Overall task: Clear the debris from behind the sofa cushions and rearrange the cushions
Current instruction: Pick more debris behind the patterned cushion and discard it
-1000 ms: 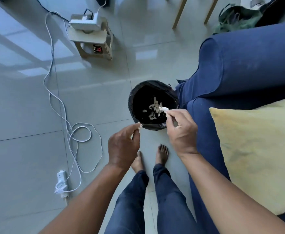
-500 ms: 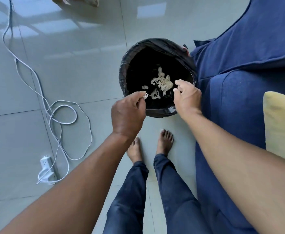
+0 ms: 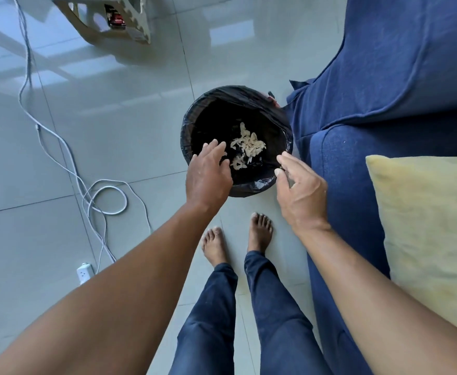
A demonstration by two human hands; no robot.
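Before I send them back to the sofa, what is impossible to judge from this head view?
- Gap behind the cushions: outside the head view; only the blue fabric sofa front and the pale yellow cushion, cut by the right edge, show.
- Black-lined round bin: the left hand covers its near rim.
- Right hand: palm turned away, leftover scraps undecidable.
- Label on the beige stool: too small.

no readable text (stool (image 3: pixel 119 25) sticker blurred)

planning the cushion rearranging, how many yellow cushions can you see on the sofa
1. The yellow cushion lies on the blue sofa seat at the right edge of the view, partly cut off. More may lie out of frame.
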